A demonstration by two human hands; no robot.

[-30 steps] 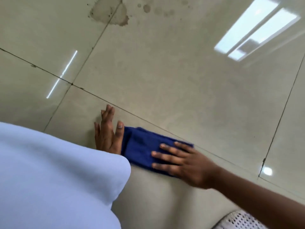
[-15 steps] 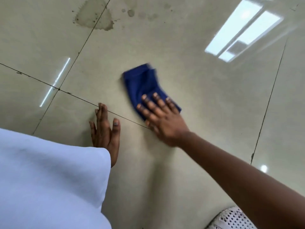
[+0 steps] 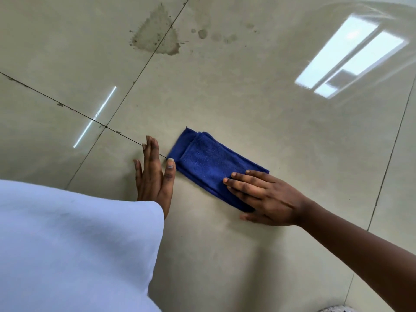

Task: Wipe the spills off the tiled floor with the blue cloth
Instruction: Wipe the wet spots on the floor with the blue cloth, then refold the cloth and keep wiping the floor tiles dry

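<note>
A folded blue cloth [image 3: 209,164] lies flat on the glossy beige tiled floor [image 3: 258,104], in the middle of the view. My right hand [image 3: 263,197] presses on its near right end with straight, spread fingers. My left hand [image 3: 154,174] rests flat on the floor just left of the cloth, its thumb tip touching the cloth's edge. A large brownish spill [image 3: 157,37] sits far ahead across a grout line, with several smaller drops [image 3: 202,33] to its right.
My white sleeve [image 3: 74,244] fills the lower left and hides the left wrist. Dark grout lines cross the floor. A window reflection [image 3: 351,61] glares at the upper right. A white perforated shoe [image 3: 333,309] peeks in at the bottom right.
My right hand swept the cloth away from me toward the spill, then pulled it back beside the left hand. The left hand stayed planted on the floor.
</note>
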